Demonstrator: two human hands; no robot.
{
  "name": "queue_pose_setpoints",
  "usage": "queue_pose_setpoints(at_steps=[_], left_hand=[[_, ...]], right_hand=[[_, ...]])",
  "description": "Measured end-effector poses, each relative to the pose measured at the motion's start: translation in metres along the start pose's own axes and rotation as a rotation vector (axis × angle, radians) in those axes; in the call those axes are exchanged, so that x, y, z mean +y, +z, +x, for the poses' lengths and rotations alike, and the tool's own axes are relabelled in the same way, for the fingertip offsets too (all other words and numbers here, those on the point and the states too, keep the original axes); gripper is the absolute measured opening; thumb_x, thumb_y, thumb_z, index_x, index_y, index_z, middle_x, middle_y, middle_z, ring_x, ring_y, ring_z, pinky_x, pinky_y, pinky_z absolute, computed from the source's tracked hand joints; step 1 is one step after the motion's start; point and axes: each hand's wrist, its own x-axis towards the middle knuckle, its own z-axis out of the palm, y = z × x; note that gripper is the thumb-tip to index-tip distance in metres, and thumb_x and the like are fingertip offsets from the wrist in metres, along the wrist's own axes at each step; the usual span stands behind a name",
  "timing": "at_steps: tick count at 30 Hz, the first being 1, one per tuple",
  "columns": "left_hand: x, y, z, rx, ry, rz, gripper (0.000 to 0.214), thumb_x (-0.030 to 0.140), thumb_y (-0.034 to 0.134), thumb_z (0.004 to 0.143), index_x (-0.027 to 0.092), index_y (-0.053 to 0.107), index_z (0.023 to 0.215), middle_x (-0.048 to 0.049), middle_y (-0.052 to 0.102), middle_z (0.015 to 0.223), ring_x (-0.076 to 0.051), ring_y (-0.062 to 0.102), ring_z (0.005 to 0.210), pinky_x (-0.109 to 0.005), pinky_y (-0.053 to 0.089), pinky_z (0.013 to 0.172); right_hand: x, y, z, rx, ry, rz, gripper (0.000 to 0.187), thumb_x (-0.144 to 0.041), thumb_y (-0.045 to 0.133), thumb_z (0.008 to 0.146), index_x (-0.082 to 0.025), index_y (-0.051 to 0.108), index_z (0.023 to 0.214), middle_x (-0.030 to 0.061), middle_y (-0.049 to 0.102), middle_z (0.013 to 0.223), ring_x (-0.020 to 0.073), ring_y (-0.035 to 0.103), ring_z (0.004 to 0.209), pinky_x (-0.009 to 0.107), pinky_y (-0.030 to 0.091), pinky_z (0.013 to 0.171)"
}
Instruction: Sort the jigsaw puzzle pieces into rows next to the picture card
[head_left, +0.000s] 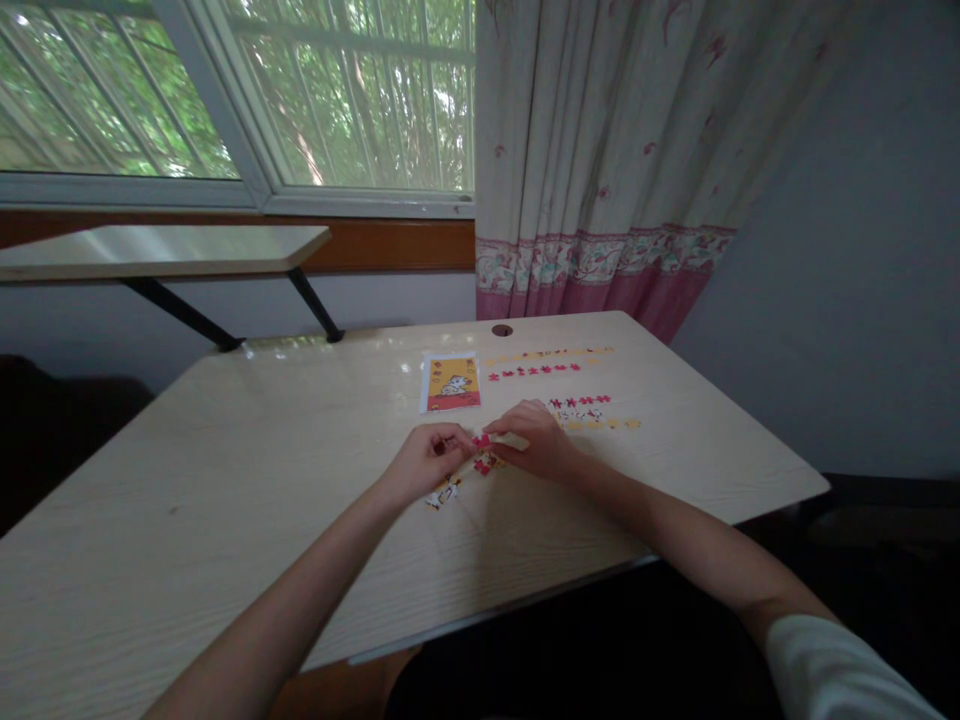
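My left hand (427,458) is closed in a pinch, its fingertips at the left edge of a small red jigsaw puzzle piece (481,440). From the other side my right hand (538,440) pinches at the same piece, palm turned down. A pale patch shows between its thumb and fingers; I cannot tell whether that is another piece. Just below the fingertips lies a red and white cluster of puzzle pieces (484,464). Some yellow, white and black puzzle pieces (444,494) rest on the table under my left wrist.
A picture card (454,384) with a white animal on yellow and red lies beyond my hands. Red puzzle pieces (534,372) and yellow ones (604,424) form rows at the right. The desk (300,480) carries a raised shelf (172,250) at the back left.
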Motion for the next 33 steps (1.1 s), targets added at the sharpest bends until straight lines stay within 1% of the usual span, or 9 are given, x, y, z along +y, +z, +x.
queue_pose_setpoints(at_steps=[3, 6, 8, 11, 14, 16, 22, 28, 33], left_hand=[[0.000, 0.000, 0.000, -0.007, -0.009, 0.034, 0.024, 0.036, 0.057, 0.073, 0.012, 0.061, 0.070, -0.0002, 0.057, 0.059, -0.008, 0.044, 0.050, -0.020, 0.033, 0.048], [-0.001, -0.004, -0.001, 0.010, 0.005, 0.132, 0.029, 0.039, 0.054, 0.077, 0.012, 0.063, 0.076, -0.0024, 0.061, 0.065, -0.009, 0.046, 0.053, -0.020, 0.034, 0.049], [-0.002, -0.009, -0.001, 0.034, 0.029, 0.248, 0.028, 0.038, 0.051, 0.080, 0.013, 0.063, 0.079, -0.0026, 0.062, 0.068, -0.009, 0.046, 0.054, -0.021, 0.035, 0.050], [-0.003, -0.018, -0.002, 0.069, 0.076, 0.506, 0.024, 0.032, 0.048, 0.082, 0.014, 0.064, 0.081, -0.0033, 0.063, 0.072, -0.011, 0.049, 0.058, -0.023, 0.038, 0.055], [-0.004, -0.024, -0.002, 0.070, 0.130, 0.730, 0.022, 0.027, 0.046, 0.083, 0.016, 0.064, 0.080, -0.0056, 0.063, 0.078, -0.014, 0.052, 0.067, -0.026, 0.039, 0.061], [-0.004, -0.026, -0.001, 0.042, 0.148, 0.809, 0.022, 0.026, 0.044, 0.083, 0.016, 0.063, 0.079, -0.0062, 0.063, 0.078, -0.015, 0.053, 0.069, -0.026, 0.039, 0.062], [-0.006, -0.027, -0.001, 0.032, 0.159, 0.861, 0.021, 0.024, 0.043, 0.084, 0.017, 0.063, 0.082, -0.0058, 0.063, 0.079, -0.014, 0.053, 0.067, -0.026, 0.040, 0.062], [-0.006, -0.027, -0.001, 0.016, 0.163, 0.867, 0.021, 0.026, 0.043, 0.084, 0.017, 0.063, 0.082, -0.0054, 0.062, 0.078, -0.014, 0.053, 0.066, -0.026, 0.039, 0.061], [-0.005, -0.027, -0.002, 0.019, 0.175, 0.850, 0.021, 0.026, 0.044, 0.084, 0.017, 0.063, 0.080, -0.0049, 0.062, 0.076, -0.014, 0.052, 0.066, -0.026, 0.040, 0.061]], right_hand=[[0.000, -0.002, 0.001, -0.036, 0.017, -0.023, 0.020, -0.038, 0.055, 0.083, -0.022, 0.065, 0.090, 0.0024, 0.065, 0.078, 0.0153, 0.054, 0.075, 0.030, 0.034, 0.070], [0.007, -0.011, 0.004, -0.057, 0.089, -0.068, 0.023, -0.042, 0.054, 0.083, -0.024, 0.065, 0.091, 0.0031, 0.066, 0.080, 0.0165, 0.055, 0.078, 0.031, 0.034, 0.074], [0.016, -0.021, 0.007, -0.008, 0.164, -0.103, 0.024, -0.043, 0.055, 0.082, -0.024, 0.066, 0.091, 0.0037, 0.065, 0.082, 0.0173, 0.055, 0.079, 0.033, 0.035, 0.078], [0.033, -0.039, 0.010, 0.132, 0.248, -0.151, 0.024, -0.043, 0.056, 0.081, -0.024, 0.066, 0.092, 0.0046, 0.065, 0.083, 0.0185, 0.055, 0.081, 0.034, 0.036, 0.081], [0.047, -0.052, 0.009, 0.229, 0.259, -0.191, 0.024, -0.041, 0.056, 0.082, -0.024, 0.066, 0.094, 0.0042, 0.065, 0.081, 0.0184, 0.055, 0.081, 0.035, 0.037, 0.082], [0.052, -0.057, 0.008, 0.250, 0.251, -0.219, 0.024, -0.041, 0.057, 0.082, -0.024, 0.067, 0.094, 0.0038, 0.065, 0.082, 0.0181, 0.056, 0.080, 0.034, 0.037, 0.082], [0.055, -0.056, 0.008, 0.243, 0.226, -0.270, 0.025, -0.042, 0.055, 0.083, -0.023, 0.068, 0.092, 0.0048, 0.065, 0.085, 0.0181, 0.056, 0.082, 0.034, 0.035, 0.081], [0.056, -0.056, 0.006, 0.218, 0.218, -0.275, 0.022, -0.042, 0.058, 0.081, -0.025, 0.068, 0.091, 0.0030, 0.066, 0.085, 0.0181, 0.055, 0.079, 0.034, 0.034, 0.080], [0.055, -0.055, 0.006, 0.176, 0.203, -0.277, 0.024, -0.044, 0.057, 0.081, -0.026, 0.069, 0.092, 0.0038, 0.066, 0.083, 0.0190, 0.054, 0.079, 0.036, 0.032, 0.081]])
